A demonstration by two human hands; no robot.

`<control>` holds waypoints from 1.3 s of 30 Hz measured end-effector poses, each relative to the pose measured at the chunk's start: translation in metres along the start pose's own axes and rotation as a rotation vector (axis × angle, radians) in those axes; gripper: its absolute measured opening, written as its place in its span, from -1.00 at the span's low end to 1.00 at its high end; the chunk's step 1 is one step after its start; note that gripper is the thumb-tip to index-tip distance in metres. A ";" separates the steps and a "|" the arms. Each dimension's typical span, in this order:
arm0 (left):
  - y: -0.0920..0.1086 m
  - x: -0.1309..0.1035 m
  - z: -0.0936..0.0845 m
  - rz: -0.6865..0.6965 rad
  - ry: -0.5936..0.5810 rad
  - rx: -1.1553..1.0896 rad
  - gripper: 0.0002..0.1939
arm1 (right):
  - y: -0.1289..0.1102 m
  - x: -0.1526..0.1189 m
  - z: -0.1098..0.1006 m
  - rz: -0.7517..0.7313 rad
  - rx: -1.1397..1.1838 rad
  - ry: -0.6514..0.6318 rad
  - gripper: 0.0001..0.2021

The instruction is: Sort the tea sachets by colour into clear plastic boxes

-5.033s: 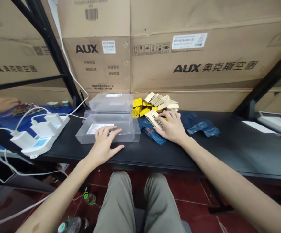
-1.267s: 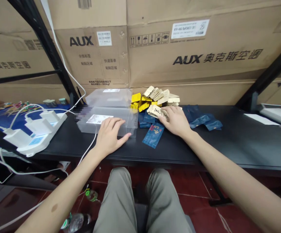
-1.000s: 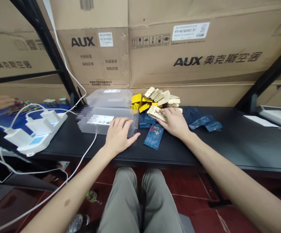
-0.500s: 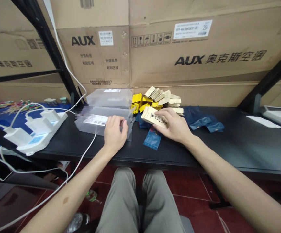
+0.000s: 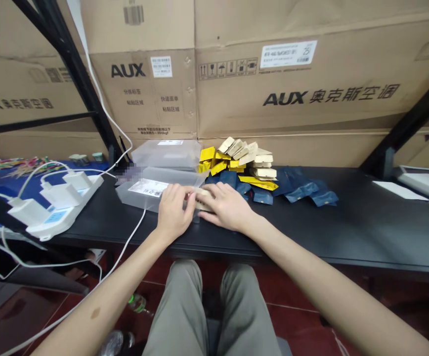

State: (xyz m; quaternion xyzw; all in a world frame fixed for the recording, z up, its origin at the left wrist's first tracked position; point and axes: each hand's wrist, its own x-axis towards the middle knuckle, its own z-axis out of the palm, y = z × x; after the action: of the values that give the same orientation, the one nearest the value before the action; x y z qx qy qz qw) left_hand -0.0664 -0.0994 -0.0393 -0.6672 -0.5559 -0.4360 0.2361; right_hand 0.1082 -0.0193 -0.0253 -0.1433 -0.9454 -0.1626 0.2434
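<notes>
My right hand [image 5: 227, 205] is closed around a small beige packet [image 5: 201, 198] with dark writing, mostly covered by the fingers. The packet is at the right end of a translucent plastic box [image 5: 136, 198] with a white label; whether it is inside cannot be made out. My left hand [image 5: 175, 210] grips that same end of the box, its thumb close to the packet. Beyond the right hand lie several yellow packets [image 5: 219, 167], several beige packets [image 5: 249, 153] in a pile, and several dark blue packets [image 5: 299, 185].
A second translucent box [image 5: 166, 154] stands behind the first. A white power strip [image 5: 61, 217] with plugs and cables is to the left, and one white cable runs by the box. Large cardboard cartons [image 5: 233, 109] back the black table [image 5: 311, 237]. White paper [image 5: 400, 191] lies right.
My right hand has moved left with the beige packet to the box end, meeting my left hand. A yellow packet behind it has come into view. The left hand stays at the box.
</notes>
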 end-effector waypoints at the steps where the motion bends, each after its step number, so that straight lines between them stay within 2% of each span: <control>1: 0.000 -0.001 -0.001 0.015 -0.016 -0.002 -0.81 | -0.002 -0.001 0.001 -0.014 0.014 -0.005 -0.59; 4: -0.003 -0.005 -0.010 0.102 -0.076 0.005 -0.82 | -0.003 -0.006 0.000 -0.041 0.046 -0.006 -0.65; 7: -0.016 -0.013 -0.025 0.163 -0.125 0.099 -0.70 | -0.002 -0.008 0.000 -0.035 0.093 0.027 -0.64; 11: -0.040 -0.022 -0.040 -0.057 -0.140 0.261 -0.63 | -0.001 -0.009 0.002 -0.043 0.142 0.072 -0.70; 14: -0.049 -0.025 -0.041 -0.150 -0.194 0.289 -0.59 | 0.000 -0.009 0.003 -0.044 0.153 0.085 -0.74; 19: -0.045 -0.026 -0.037 -0.107 -0.241 0.324 -0.53 | 0.000 -0.010 0.001 -0.061 0.088 0.062 -0.74; 23: -0.043 -0.027 -0.039 -0.110 -0.258 0.329 -0.51 | -0.003 -0.008 0.002 -0.071 0.150 0.010 -0.68; 27: -0.042 -0.026 -0.040 -0.114 -0.281 0.348 -0.47 | -0.006 0.002 0.007 0.023 0.265 -0.082 -0.57; 32: -0.041 -0.025 -0.041 -0.153 -0.281 0.358 -0.46 | 0.003 0.024 0.011 0.112 0.549 -0.048 -0.68; 36: -0.041 -0.025 -0.041 -0.131 -0.292 0.342 -0.47 | 0.012 0.037 0.005 0.062 0.756 -0.210 -0.71; 39: -0.041 -0.025 -0.042 -0.122 -0.293 0.334 -0.47 | 0.012 0.043 0.003 -0.024 0.757 -0.290 -0.67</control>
State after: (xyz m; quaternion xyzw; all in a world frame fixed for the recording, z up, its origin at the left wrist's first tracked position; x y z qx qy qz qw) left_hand -0.1186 -0.1351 -0.0464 -0.6402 -0.6879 -0.2501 0.2332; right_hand 0.0747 0.0007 -0.0029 -0.0539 -0.9646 0.2162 0.1411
